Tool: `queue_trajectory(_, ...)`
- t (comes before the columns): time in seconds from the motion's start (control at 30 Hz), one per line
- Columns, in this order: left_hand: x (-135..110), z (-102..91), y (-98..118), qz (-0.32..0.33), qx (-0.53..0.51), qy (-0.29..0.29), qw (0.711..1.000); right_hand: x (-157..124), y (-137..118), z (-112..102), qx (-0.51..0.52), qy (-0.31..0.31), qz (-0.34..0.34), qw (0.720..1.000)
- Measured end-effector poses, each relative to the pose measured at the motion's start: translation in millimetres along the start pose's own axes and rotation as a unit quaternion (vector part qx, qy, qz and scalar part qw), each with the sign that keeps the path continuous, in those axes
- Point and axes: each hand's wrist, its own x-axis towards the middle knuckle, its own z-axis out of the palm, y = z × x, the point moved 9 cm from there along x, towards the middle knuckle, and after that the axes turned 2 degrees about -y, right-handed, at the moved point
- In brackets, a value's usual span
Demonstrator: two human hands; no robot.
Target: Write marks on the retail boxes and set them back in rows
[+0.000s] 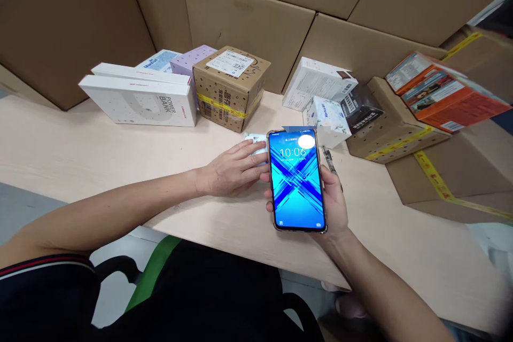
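My right hand (334, 200) is wrapped round a smartphone (296, 179), held upright above the table with its blue lock screen lit. My left hand (232, 171) lies flat on the light wooden table (80, 144), fingers stretched out, their tips resting on a small white and blue packet (256, 145) just left of the phone. A pen-like object (329, 159) pokes out behind the phone on its right side, partly hidden.
Along the back of the table stand a white power bank box (140, 99), a lilac box (192, 59), a taped brown carton (230, 88), white boxes (316, 83), a small tissue pack (326, 117) and orange packs (444, 91) on cartons. Large cardboard boxes (248, 16) wall the rear.
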Motion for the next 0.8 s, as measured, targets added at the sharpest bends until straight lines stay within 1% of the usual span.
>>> queue_trajectory(0.2,3,-5.2,3,0.014,0.014,0.008,1.0,0,-1,1,-0.005,0.002,-0.008,1.0)
queue_trajectory(0.3,2,-5.9,3,0.013,0.016,0.008,1.0,-6,-11,0,-0.04,0.028,-0.028,0.998)
queue_trajectory(0.33,2,-5.6,3,0.009,0.017,0.003,1.0,-10,-19,-2,-0.055,0.047,-0.044,0.996)
queue_trajectory(0.4,1,-5.9,2,0.0,0.019,-0.012,1.0,-21,-41,-9,-0.086,0.105,-0.092,0.986)
queue_trajectory(0.43,1,-7.3,1,-0.004,0.022,-0.019,1.0,-29,-55,-15,-0.102,0.14,-0.12,0.978)
queue_trajectory(0.5,2,-12.7,1,-0.011,0.034,-0.038,0.999,-48,-83,-30,-0.143,0.213,-0.174,0.951)
queue_trajectory(0.57,3,-19.7,1,-0.016,0.053,-0.071,0.996,-71,-109,-54,-0.195,0.289,-0.217,0.912)
queue_trajectory(0.6,3,-22.7,1,-0.021,0.067,-0.096,0.993,-83,-118,-69,-0.225,0.328,-0.225,0.89)
queue_trajectory(0.63,2,-25.3,0,-0.027,0.081,-0.126,0.988,-96,-126,-86,-0.256,0.375,-0.227,0.862)
queue_trajectory(0.67,1,-27.7,-3,-0.043,0.095,-0.159,0.982,-110,-131,-105,-0.292,0.422,-0.212,0.832)
queue_trajectory(0.7,0,-31.0,-6,-0.061,0.107,-0.187,0.975,-122,-131,-124,-0.338,0.459,-0.171,0.804)
queue_trajectory(0.73,-2,-34.8,-9,-0.079,0.116,-0.211,0.967,-137,-134,-142,-0.391,0.512,-0.137,0.752)
queue_trajectory(0.77,-4,-38.8,-13,-0.097,0.122,-0.23,0.961,-148,-137,-154,-0.464,0.534,-0.101,0.7)
queue_trajectory(0.8,-7,-42.9,-16,-0.114,0.126,-0.246,0.954,-156,-141,-161,-0.553,0.543,-0.07,0.628)
